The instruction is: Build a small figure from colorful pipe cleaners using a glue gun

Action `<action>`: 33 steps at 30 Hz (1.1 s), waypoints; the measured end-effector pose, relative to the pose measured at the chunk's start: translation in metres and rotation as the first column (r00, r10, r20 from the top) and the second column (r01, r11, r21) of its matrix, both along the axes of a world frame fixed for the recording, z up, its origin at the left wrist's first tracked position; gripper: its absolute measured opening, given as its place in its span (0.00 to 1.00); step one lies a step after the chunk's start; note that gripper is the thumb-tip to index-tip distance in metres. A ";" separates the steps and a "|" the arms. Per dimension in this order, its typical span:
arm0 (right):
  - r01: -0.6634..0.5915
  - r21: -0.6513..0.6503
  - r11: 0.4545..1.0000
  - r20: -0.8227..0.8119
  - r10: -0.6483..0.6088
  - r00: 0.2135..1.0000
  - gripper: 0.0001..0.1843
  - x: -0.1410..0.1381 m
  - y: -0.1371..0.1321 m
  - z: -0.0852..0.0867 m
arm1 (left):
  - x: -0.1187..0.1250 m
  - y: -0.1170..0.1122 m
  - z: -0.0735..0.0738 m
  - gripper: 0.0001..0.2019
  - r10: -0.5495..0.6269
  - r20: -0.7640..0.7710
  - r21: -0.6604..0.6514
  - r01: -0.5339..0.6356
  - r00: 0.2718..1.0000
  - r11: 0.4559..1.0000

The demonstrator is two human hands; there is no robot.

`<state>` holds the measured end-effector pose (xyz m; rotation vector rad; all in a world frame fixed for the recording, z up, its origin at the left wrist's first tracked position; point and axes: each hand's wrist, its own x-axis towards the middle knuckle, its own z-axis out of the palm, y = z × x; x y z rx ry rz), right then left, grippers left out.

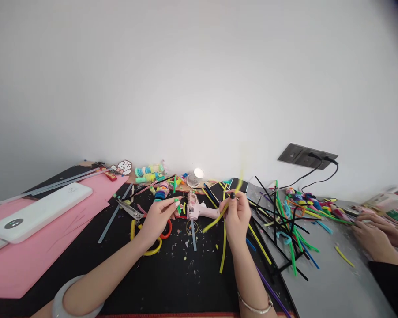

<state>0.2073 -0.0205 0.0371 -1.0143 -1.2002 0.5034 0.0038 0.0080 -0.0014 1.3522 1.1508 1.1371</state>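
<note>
My left hand (157,217) is closed in a pinch on a small green pipe cleaner piece (177,205). My right hand (238,216) grips a yellow pipe cleaner (213,225), whose upper end is blurred by motion. Between my hands lies a pale pink glue gun (202,211), with a translucent glue stick (193,236) sticking out of its back. Under and beside my left hand are yellow-handled scissors (153,251) and a red-handled pair (168,230), both partly hidden. More yellow pipe cleaners (223,251) lie below my right hand.
A white power bank (42,212) rests on pink sheets (56,247) at the left. Tangled black and green pipe cleaners (293,247) spread at the right. A small lamp (196,176) stands by the wall. Plugs sit in a wall socket (306,155). Another person's hands (376,238) work at far right.
</note>
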 end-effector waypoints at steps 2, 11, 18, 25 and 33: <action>-0.143 -0.160 0.977 0.054 0.154 0.987 0.14 -0.006 0.001 -0.004 | 0.000 0.000 -0.001 0.23 -0.005 0.063 -0.015 0.006 0.998 1.000; -0.543 -0.600 0.587 -0.019 0.668 0.744 0.13 -0.017 0.004 -0.016 | 0.003 -0.002 0.002 0.19 -0.044 0.356 -0.039 0.062 0.933 0.997; -0.787 -0.314 0.531 -0.460 0.640 0.615 0.19 -0.017 0.003 -0.016 | 0.001 -0.003 0.003 0.18 0.039 0.448 -0.112 0.013 0.893 0.994; -0.664 -0.312 0.680 -0.445 0.513 0.734 0.19 -0.033 0.005 -0.026 | 0.003 -0.006 0.001 0.18 -0.200 0.257 -0.052 0.220 0.945 0.974; -0.650 -0.284 0.705 -0.501 0.469 0.727 0.11 -0.030 0.008 -0.026 | 0.000 -0.004 0.003 0.21 -0.102 0.268 -0.046 0.119 0.958 0.992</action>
